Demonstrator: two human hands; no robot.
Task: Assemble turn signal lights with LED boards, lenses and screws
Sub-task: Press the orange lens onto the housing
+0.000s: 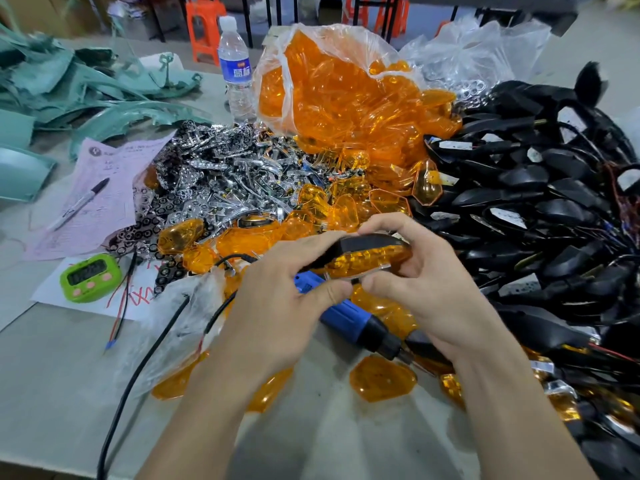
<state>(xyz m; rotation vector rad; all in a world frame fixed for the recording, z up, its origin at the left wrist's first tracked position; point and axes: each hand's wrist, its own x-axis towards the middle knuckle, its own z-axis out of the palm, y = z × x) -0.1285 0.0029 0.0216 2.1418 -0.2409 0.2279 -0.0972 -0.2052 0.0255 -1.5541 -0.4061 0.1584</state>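
Note:
Both my hands hold one turn signal light [367, 254], a black housing with an orange lens seated in it, above the table. My left hand [277, 303] grips its left end, thumb pressing by the lens edge. My right hand [419, 275] curls over the top and right end, thumb underneath. A blue and black electric screwdriver [353, 323] lies on the table beneath my hands. Loose orange lenses [382, 377] lie near the front. A pile of chrome LED reflector boards [221, 181] sits behind, and black housings [540, 209] are heaped at the right.
A clear bag of orange lenses [332, 84] stands at the back centre beside a water bottle [235, 67]. A green timer [90, 277], a marker [79, 204] on pink paper and green plastic panels [69, 88] are on the left. A black cable [138, 368] crosses the front.

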